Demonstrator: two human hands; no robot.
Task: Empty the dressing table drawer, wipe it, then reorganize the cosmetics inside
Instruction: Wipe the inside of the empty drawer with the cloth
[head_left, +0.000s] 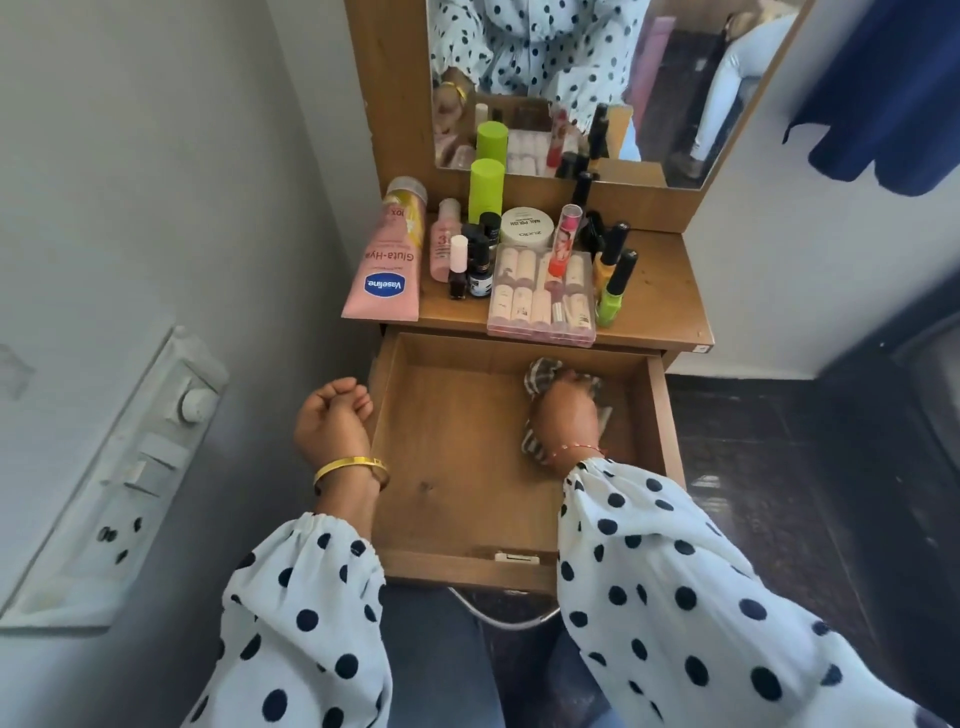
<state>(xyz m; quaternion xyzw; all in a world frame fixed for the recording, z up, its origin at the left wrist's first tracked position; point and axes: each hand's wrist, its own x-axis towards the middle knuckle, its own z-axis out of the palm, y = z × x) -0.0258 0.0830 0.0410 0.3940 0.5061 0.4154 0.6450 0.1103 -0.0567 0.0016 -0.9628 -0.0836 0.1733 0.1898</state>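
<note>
Right hand (563, 415) bunches a soft striped cloth (540, 371) against the smooth wooden drawer (441, 441) floor. Left hand (332, 415), loosely fisted, holds nothing, just outside the drawer's left wall.

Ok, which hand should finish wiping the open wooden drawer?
Right. The right hand already grips the striped grey cloth on the floor of the wooden drawer. The left hand is curled outside the drawer's left wall, holding nothing.

Striped cloth (540, 441), brown drawer (452, 467)
</note>
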